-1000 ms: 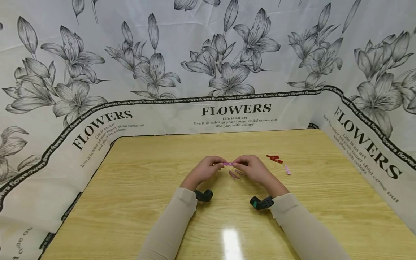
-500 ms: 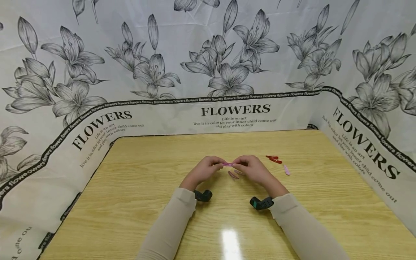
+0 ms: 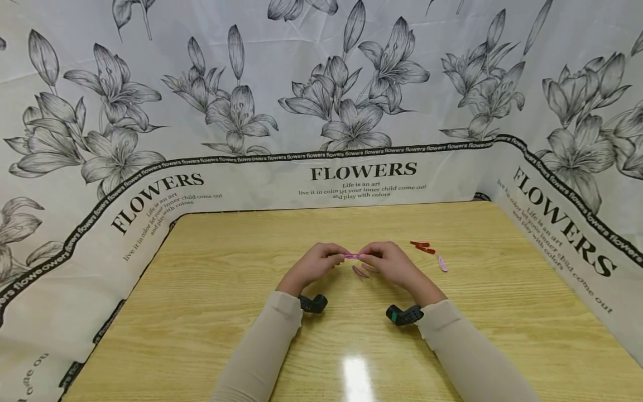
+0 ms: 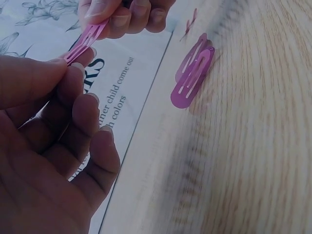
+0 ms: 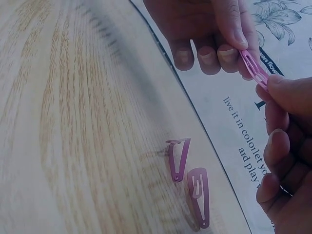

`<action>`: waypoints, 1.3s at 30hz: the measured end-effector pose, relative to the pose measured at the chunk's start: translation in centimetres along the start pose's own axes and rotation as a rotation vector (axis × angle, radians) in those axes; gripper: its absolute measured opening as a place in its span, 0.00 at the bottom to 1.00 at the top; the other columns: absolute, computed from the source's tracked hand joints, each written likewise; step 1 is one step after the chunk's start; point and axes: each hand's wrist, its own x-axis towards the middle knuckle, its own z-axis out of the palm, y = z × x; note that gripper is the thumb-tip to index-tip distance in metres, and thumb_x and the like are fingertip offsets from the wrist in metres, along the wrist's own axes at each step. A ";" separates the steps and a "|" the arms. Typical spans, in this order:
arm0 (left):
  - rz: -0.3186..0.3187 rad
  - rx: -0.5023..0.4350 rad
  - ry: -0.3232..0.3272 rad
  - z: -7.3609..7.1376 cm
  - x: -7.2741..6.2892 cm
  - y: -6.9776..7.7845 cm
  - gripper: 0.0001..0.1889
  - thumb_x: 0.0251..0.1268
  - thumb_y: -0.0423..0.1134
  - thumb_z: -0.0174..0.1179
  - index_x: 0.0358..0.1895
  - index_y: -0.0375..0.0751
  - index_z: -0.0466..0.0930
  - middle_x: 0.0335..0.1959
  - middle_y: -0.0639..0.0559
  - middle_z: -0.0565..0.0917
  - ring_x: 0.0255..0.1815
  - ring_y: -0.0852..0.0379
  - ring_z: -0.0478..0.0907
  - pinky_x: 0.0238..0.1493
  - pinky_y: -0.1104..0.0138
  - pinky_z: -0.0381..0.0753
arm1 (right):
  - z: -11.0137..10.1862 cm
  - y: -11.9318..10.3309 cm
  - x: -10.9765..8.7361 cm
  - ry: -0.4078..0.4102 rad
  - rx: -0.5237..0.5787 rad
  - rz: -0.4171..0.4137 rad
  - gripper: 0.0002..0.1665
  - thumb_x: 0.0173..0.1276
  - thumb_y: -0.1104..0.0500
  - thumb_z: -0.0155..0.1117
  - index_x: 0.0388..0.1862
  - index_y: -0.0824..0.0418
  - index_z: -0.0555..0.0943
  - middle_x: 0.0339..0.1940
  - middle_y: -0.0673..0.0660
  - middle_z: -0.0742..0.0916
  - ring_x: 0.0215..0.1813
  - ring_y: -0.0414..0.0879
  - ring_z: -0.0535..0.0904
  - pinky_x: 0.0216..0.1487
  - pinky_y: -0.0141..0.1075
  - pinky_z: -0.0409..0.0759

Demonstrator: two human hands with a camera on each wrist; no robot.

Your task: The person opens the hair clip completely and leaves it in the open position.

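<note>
A pink snap hair clip (image 3: 352, 256) is stretched between both hands, above the table. My left hand (image 3: 315, 267) pinches one end between thumb and forefinger. The other end is pinched by my right hand (image 3: 392, 263) in the same way. Seen from the right wrist, the clip (image 5: 255, 69) is slightly bowed, with slots along its length. Below the hands, two purplish-pink snap clips (image 5: 200, 200) (image 5: 179, 161) lie on the wood; the farther one looks sprung apart. From the left wrist these clips (image 4: 192, 80) overlap.
Several red hair clips (image 3: 423, 247) lie to the right of my right hand, with a pale pink clip (image 3: 442, 263) close by. The wooden table (image 3: 226, 312) is bordered at back and sides by a flower-printed cloth (image 3: 251, 178).
Both hands stay in place with the pink hair clip between them. The whole head view shifts very slightly; the clips on the table lie as before.
</note>
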 end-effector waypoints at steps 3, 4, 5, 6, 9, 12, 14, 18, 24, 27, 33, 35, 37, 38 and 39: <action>-0.003 -0.014 -0.007 0.0 -0.1 0.0 0.14 0.75 0.44 0.51 0.52 0.47 0.83 0.52 0.44 0.82 0.45 0.45 0.76 0.44 0.60 0.78 | 0.0 0.0 0.0 -0.007 0.007 -0.005 0.16 0.73 0.52 0.58 0.44 0.63 0.84 0.43 0.62 0.86 0.38 0.49 0.76 0.38 0.38 0.75; -0.003 -0.018 -0.009 0.0 -0.1 0.0 0.14 0.75 0.44 0.51 0.53 0.46 0.83 0.52 0.45 0.82 0.46 0.44 0.76 0.44 0.59 0.78 | 0.0 0.0 0.0 -0.008 0.008 -0.008 0.16 0.73 0.52 0.58 0.44 0.63 0.84 0.43 0.62 0.86 0.38 0.49 0.76 0.37 0.38 0.75; -0.003 -0.022 -0.010 -0.1 -0.1 0.0 0.14 0.75 0.44 0.51 0.53 0.46 0.83 0.52 0.45 0.82 0.46 0.44 0.76 0.45 0.59 0.78 | 0.0 0.0 0.0 -0.009 0.010 -0.009 0.16 0.73 0.52 0.58 0.44 0.64 0.84 0.43 0.62 0.86 0.38 0.50 0.76 0.37 0.37 0.75; -0.002 -0.027 -0.012 -0.1 -0.1 0.0 0.14 0.75 0.44 0.51 0.53 0.46 0.83 0.52 0.44 0.82 0.46 0.43 0.76 0.45 0.58 0.78 | 0.0 0.0 0.0 -0.011 0.013 -0.010 0.16 0.73 0.53 0.58 0.44 0.64 0.84 0.43 0.62 0.86 0.38 0.51 0.76 0.37 0.37 0.75; -0.001 -0.037 -0.017 -0.1 -0.2 0.0 0.14 0.75 0.44 0.50 0.52 0.45 0.83 0.52 0.42 0.82 0.46 0.43 0.76 0.46 0.56 0.77 | 0.0 0.0 0.0 -0.008 0.016 -0.015 0.15 0.73 0.53 0.58 0.44 0.64 0.84 0.43 0.62 0.86 0.38 0.52 0.76 0.36 0.37 0.74; 0.003 -0.035 -0.021 -0.2 -0.2 0.1 0.14 0.75 0.44 0.50 0.53 0.45 0.83 0.53 0.41 0.82 0.46 0.43 0.76 0.46 0.59 0.77 | 0.0 -0.1 0.0 -0.003 0.014 -0.018 0.15 0.73 0.53 0.58 0.43 0.64 0.84 0.42 0.61 0.86 0.36 0.52 0.75 0.35 0.37 0.73; 0.006 -0.033 -0.023 -0.2 -0.2 0.1 0.14 0.75 0.44 0.50 0.53 0.45 0.83 0.53 0.41 0.82 0.46 0.44 0.76 0.45 0.62 0.77 | 0.0 -0.1 0.0 0.001 0.012 -0.018 0.15 0.73 0.53 0.58 0.43 0.63 0.85 0.41 0.61 0.86 0.35 0.51 0.74 0.35 0.37 0.73; 0.005 -0.038 -0.024 -0.2 -0.2 0.1 0.14 0.75 0.44 0.50 0.53 0.45 0.83 0.53 0.42 0.82 0.46 0.43 0.76 0.46 0.61 0.77 | 0.0 -0.1 -0.1 0.002 0.011 -0.020 0.14 0.73 0.53 0.58 0.43 0.63 0.85 0.41 0.61 0.86 0.34 0.49 0.73 0.34 0.36 0.73; -0.007 -0.072 -0.029 -0.2 -0.2 0.2 0.14 0.75 0.43 0.51 0.52 0.44 0.83 0.50 0.38 0.81 0.48 0.40 0.76 0.51 0.50 0.76 | -0.1 -0.1 -0.1 0.003 0.016 -0.023 0.14 0.73 0.55 0.58 0.42 0.63 0.85 0.41 0.60 0.86 0.36 0.51 0.75 0.35 0.36 0.74; -0.009 -0.079 -0.036 -0.2 -0.2 0.1 0.14 0.75 0.43 0.51 0.52 0.44 0.83 0.50 0.37 0.81 0.48 0.39 0.75 0.52 0.49 0.75 | -0.1 -0.2 -0.2 0.000 0.022 -0.017 0.13 0.73 0.55 0.58 0.42 0.62 0.85 0.42 0.60 0.86 0.37 0.52 0.75 0.35 0.37 0.74; -0.012 -0.087 -0.054 -0.2 -0.2 -0.1 0.14 0.75 0.42 0.50 0.53 0.44 0.83 0.50 0.36 0.81 0.49 0.40 0.75 0.52 0.51 0.76 | -0.1 -0.3 -0.3 -0.007 0.040 -0.013 0.12 0.73 0.55 0.58 0.42 0.62 0.85 0.42 0.63 0.86 0.37 0.55 0.76 0.35 0.36 0.74; -0.015 -0.094 -0.058 -0.2 -0.2 -0.2 0.14 0.75 0.42 0.50 0.53 0.44 0.83 0.49 0.36 0.81 0.49 0.40 0.75 0.53 0.51 0.76 | -0.1 -0.3 -0.3 -0.009 0.043 -0.012 0.12 0.73 0.55 0.58 0.42 0.61 0.85 0.42 0.64 0.86 0.38 0.56 0.76 0.34 0.36 0.74; -0.018 -0.101 -0.064 -0.3 -0.2 -0.2 0.14 0.75 0.42 0.50 0.53 0.43 0.83 0.49 0.35 0.80 0.49 0.40 0.75 0.53 0.51 0.76 | -0.1 -0.3 -0.3 -0.010 0.044 -0.012 0.12 0.73 0.55 0.59 0.41 0.61 0.85 0.42 0.63 0.86 0.38 0.56 0.76 0.34 0.36 0.74; -0.021 -0.106 -0.066 -0.3 -0.2 -0.1 0.14 0.75 0.42 0.50 0.53 0.43 0.83 0.49 0.35 0.80 0.50 0.39 0.75 0.54 0.50 0.75 | -0.1 -0.3 -0.3 -0.011 0.043 -0.010 0.12 0.72 0.55 0.59 0.41 0.61 0.85 0.42 0.63 0.86 0.37 0.55 0.76 0.34 0.36 0.74; -0.023 -0.111 -0.069 -0.3 -0.2 -0.1 0.14 0.75 0.42 0.50 0.53 0.43 0.83 0.50 0.35 0.80 0.50 0.39 0.75 0.54 0.50 0.75 | -0.2 -0.3 -0.3 -0.011 0.041 -0.009 0.12 0.72 0.55 0.59 0.41 0.61 0.85 0.42 0.63 0.86 0.37 0.55 0.76 0.35 0.36 0.74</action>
